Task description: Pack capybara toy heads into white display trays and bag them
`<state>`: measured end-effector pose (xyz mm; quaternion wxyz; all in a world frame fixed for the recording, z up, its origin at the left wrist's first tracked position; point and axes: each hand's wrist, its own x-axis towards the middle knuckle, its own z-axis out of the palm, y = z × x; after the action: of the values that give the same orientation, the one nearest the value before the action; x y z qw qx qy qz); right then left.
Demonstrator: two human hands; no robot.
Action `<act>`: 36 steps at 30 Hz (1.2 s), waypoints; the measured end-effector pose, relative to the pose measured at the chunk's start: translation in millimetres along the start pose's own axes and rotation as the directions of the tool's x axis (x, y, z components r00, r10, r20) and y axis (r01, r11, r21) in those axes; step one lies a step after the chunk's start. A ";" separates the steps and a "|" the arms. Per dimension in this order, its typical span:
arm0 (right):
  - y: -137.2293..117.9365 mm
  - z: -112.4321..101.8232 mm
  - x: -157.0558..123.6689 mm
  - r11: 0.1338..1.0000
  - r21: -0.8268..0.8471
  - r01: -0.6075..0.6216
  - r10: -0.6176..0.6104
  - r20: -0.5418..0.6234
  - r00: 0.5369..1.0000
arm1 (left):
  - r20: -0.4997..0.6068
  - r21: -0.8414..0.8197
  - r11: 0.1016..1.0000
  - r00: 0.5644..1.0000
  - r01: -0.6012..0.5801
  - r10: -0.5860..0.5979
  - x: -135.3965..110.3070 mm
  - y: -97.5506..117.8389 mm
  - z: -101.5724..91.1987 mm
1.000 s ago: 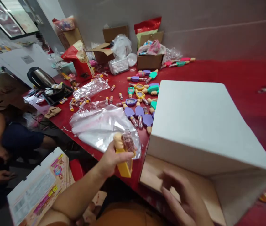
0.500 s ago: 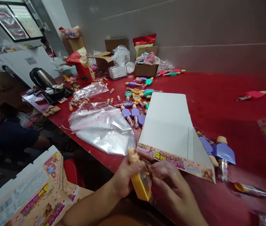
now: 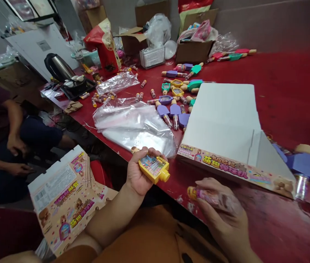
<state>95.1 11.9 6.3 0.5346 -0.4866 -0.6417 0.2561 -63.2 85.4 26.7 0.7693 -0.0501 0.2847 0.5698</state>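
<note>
In my left hand (image 3: 137,175) lies a yellow toy case (image 3: 153,168) with a clear window, its yellow neck pointing right and a tan knob at the other end. The fingers curl around it. My right hand (image 3: 222,208) is closed on a small clear tube (image 3: 208,196) with a printed wrapper and a yellow-orange cap. Toy and tube are apart. Just beyond my hands stands an open white display box (image 3: 223,124) with a printed front strip. Several purple, green and yellow toys (image 3: 175,109) lie left of it, some with tubes attached.
Clear plastic bags (image 3: 141,126) lie on the red table (image 3: 286,84). Flat printed cartons (image 3: 67,204) are stacked at my left. A kettle (image 3: 60,67) and cup tray stand at the far left, near a seated person (image 3: 4,120). Cardboard boxes (image 3: 194,51) line the wall.
My hands have moved apart. My left hand has turned the yellow toy so its neck points right. My right hand now shows a capped tube. The view has tilted down and left.
</note>
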 end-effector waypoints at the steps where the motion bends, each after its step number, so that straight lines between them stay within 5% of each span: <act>1: -0.6 1.4 -0.9 0.999 0.031 0.013 -0.013 0.011 1.000 | -0.005 -0.020 1.000 1.000 0.007 -0.007 -0.7 -0.5 -1.7; 7: 2.8 12.7 -10.8 0.994 0.113 0.001 -0.019 0.155 0.988 | 0.008 -0.102 0.991 0.996 0.091 -0.090 -4.3 -9.4 -5.7; 10: 8.1 13.1 -12.8 0.988 -0.125 0.085 -0.056 0.220 0.974 | 0.012 -0.019 1.000 1.000 -0.009 0.009 -5.1 -15.6 -6.4; 13: 11.0 9.7 -13.3 0.882 -0.387 0.268 -0.175 0.259 0.950 | 0.080 0.082 0.988 0.989 -0.128 0.121 -8.1 -22.1 -6.7; 18: 4.3 -0.1 -20.7 0.741 -0.523 0.421 -0.305 0.297 0.905 | 0.252 0.208 0.964 0.962 -0.164 0.109 -20.9 -33.7 -7.2; 21: -1.6 -3.0 -26.4 0.853 -0.416 0.317 -0.224 0.258 0.940 | 0.332 0.234 0.951 0.936 -0.201 0.116 -27.9 -39.7 -8.0; 23: -2.7 -2.6 -29.5 0.991 -0.134 -0.015 0.049 0.257 0.965 | 0.380 0.232 0.949 0.918 -0.213 0.113 -30.4 -42.1 -7.4; 24: -1.9 -2.1 -30.9 0.959 0.076 -0.272 0.231 0.341 0.911 | 0.419 0.231 0.948 0.902 -0.218 0.105 -30.8 -42.8 -6.4; 25: -0.4 -1.6 -32.3 0.800 0.265 -0.539 0.363 0.501 0.786 | 0.471 0.233 0.946 0.877 -0.228 0.095 -30.5 -43.2 -5.1; 26: 1.7 -1.4 -33.4 0.547 0.370 -0.751 0.391 0.680 0.620 | 0.530 0.240 0.942 0.845 -0.235 0.076 -29.4 -43.4 -3.5; 27: 4.1 -1.5 -34.2 0.303 0.379 -0.874 0.339 0.814 0.471 | 0.582 0.250 0.939 0.812 -0.238 0.051 -27.6 -43.6 -1.9; 28: 6.4 -2.0 -34.3 0.152 0.357 -0.922 0.290 0.876 0.387 | 0.610 0.262 0.936 0.792 -0.236 0.029 -25.1 -44.0 -0.4; 29: 8.3 -2.8 -33.8 0.131 0.347 -0.928 0.310 0.875 0.371 | 0.608 0.275 0.932 0.793 -0.236 0.022 -22.2 -44.5 0.6; 30: 9.6 -3.9 -32.6 0.241 0.353 -0.904 0.406 0.810 0.424 | 0.577 0.281 0.928 0.816 -0.246 0.042 -19.0 -45.4 1.1; 32: 9.7 -6.2 -28.7 0.649 0.237 -0.723 0.576 0.467 0.671 | 0.447 0.267 0.921 0.883 -0.283 0.142 -13.7 -47.9 0.3; 33: 8.7 -6.9 -26.4 0.793 0.107 -0.600 0.550 0.299 0.780 | 0.386 0.258 0.918 0.903 -0.302 0.188 -12.2 -49.3 -0.6; 34: 7.0 -7.3 -24.2 0.858 0.007 -0.513 0.500 0.208 0.840 | 0.352 0.253 0.917 0.912 -0.308 0.209 -11.6 -50.5 -1.5; 36: 2.7 -7.1 -20.9 0.845 0.031 -0.534 0.510 0.253 0.822 | 0.369 0.253 0.928 0.914 -0.274 0.169 -12.7 -51.1 -2.4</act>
<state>101.7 -7.2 -3.0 0.3880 -0.5824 -0.5289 0.4801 -20.2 56.0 18.3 0.7352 0.1993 0.2340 0.6042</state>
